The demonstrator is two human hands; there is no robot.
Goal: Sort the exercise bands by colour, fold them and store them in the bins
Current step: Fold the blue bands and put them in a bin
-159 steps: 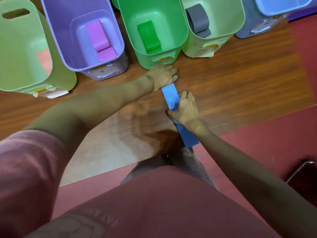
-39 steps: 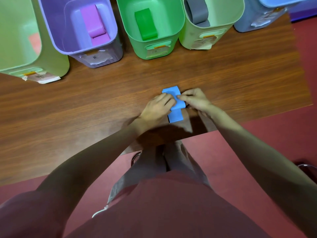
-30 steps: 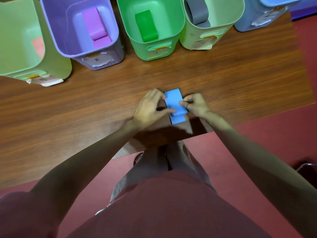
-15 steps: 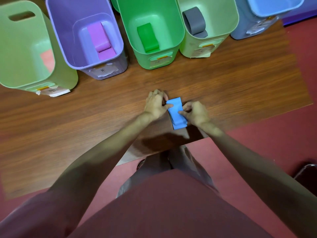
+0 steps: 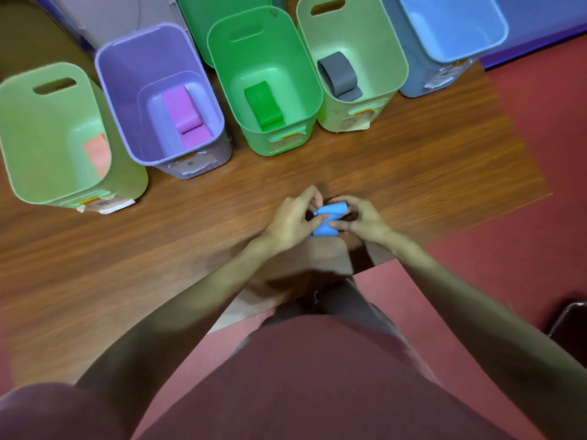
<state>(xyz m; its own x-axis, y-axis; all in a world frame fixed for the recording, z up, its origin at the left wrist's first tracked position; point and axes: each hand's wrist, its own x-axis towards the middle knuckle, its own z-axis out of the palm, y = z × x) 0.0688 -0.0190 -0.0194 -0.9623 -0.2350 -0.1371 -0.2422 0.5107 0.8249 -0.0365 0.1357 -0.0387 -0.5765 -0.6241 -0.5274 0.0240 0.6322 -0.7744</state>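
Head view: folding step, late stage. Both my hands, left hand [image 5: 293, 217] and right hand [image 5: 365, 221], pinch the blue band [image 5: 327, 220] between them, just above the wood-grain desk [image 5: 413, 173]. The band is thin, smooth and rubbery, doubled into a short, thick packet with one rounded end. Next, I judge, it goes into the glossy blue bin [image 5: 451, 30] at far right, which calls for a firm grip so the springy folds do not open.
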